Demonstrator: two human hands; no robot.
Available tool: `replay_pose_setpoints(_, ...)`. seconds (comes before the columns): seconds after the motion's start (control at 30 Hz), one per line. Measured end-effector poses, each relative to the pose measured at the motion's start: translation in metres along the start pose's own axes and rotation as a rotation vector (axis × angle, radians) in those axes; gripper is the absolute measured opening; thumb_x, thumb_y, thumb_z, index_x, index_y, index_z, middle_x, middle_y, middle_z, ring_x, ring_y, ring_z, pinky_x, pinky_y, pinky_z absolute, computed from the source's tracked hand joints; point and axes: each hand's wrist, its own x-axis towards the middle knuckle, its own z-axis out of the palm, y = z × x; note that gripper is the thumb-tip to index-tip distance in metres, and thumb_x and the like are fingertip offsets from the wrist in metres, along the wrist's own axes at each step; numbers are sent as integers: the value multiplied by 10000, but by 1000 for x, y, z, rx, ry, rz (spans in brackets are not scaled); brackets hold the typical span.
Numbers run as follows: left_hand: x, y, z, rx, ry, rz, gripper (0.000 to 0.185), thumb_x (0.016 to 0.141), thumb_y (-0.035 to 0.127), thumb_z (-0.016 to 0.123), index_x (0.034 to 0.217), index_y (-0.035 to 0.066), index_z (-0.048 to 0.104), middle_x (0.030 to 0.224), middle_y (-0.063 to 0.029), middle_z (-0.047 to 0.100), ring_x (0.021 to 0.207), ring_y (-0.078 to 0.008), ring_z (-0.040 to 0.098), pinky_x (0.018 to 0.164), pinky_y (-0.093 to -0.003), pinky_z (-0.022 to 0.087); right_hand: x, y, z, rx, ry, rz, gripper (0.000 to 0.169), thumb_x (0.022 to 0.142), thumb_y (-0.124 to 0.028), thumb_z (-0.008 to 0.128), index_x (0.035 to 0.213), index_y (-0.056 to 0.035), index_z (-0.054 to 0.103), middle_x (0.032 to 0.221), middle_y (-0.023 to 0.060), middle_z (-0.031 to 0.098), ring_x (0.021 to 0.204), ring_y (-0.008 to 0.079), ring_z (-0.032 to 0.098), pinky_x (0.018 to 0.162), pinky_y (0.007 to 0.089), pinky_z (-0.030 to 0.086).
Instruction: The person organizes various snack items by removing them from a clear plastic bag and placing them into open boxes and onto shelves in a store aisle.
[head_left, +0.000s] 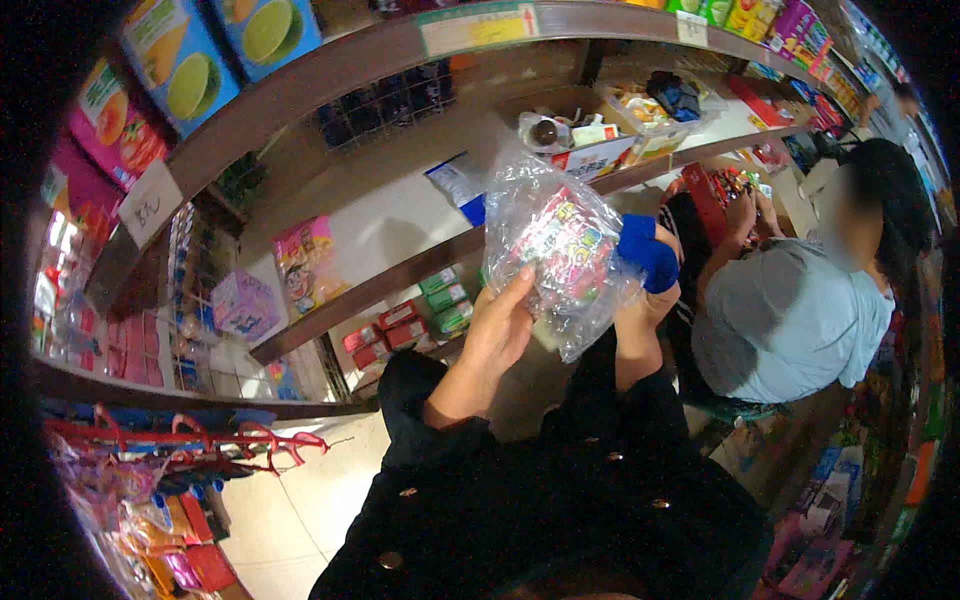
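My left hand (499, 330) holds the lower left side of a clear plastic bag (517, 195), thumb on its front. Red and white printed packaging (570, 240) shows inside the crinkled bag. A blue cloth (649, 251) is bunched at my right hand (651, 296), which grips the bag's right side; the cloth partly covers the fingers. Behind the bag, on the shelf board, lies a blue and white packet (457, 184). Farther left on that board are a pink packet with a cartoon face (304, 262) and a purple box (244, 306).
A co-worker (787, 322) sits close on the right, hands in a red box (705, 199) of small packets. Shelf edges (360, 300) run before me. An open carton (592, 154) and a plastic bin (664, 131) stand behind. Red hooks (187, 442) jut out at lower left.
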Motion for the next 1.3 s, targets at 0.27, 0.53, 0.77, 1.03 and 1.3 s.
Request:
replay_pose_setpoints(0.27, -10, -1, 5, -268, -30, 161, 536, 901, 441, 459, 1272, 57, 413, 1251, -86, 498, 1154, -253, 465, 1002, -436, 341, -39, 13, 11, 125, -72, 268, 242, 745, 73, 604, 969, -13, 577, 1063, 112, 577, 957, 195, 552, 841, 331, 448)
replay_pose_setpoints(0.53, -25, 32, -20, 8, 206, 342, 423, 847, 76, 576, 1237, 24, 421, 1200, -110, 517, 1086, -232, 517, 934, -388, 425, -54, 10, 31, 363, -91, 430, 292, 788, 69, 528, 1077, 29, 547, 1081, 131, 574, 975, 205, 555, 885, 326, 428)
replay_pose_setpoints(0.77, 4, 136, -6, 1623, 543, 1343, 470, 806, 39, 544, 1260, 60, 423, 1204, -131, 518, 1112, -279, 489, 939, -411, 398, -55, 29, -14, 423, 45, 686, 441, 761, 132, 306, 1133, 44, 527, 1006, 115, 589, 872, 194, 588, 774, 299, 496)
replay_pose_setpoints(1.03, 26, 151, -59, 2456, 185, 37, 563, 761, 81, 532, 1310, 108, 406, 1327, -194, 394, 1221, -346, 378, 1017, -435, 311, -60, 24, -26, 428, 143, 790, 490, 758, 139, 318, 1188, -7, 502, 888, 90, 580, 686, 164, 551, 618, 299, 490)
replay_pose_setpoints(1.3, 89, 159, -36, 2502, 191, 256, 688, 802, 479, 540, 1386, 212, 295, 1430, -164, 250, 1324, -376, 192, 1031, -569, 198, -60, 24, -32, 577, -26, 745, 416, 780, 107, 348, 1148, 12, 517, 928, 103, 579, 748, 180, 568, 660, 292, 496)
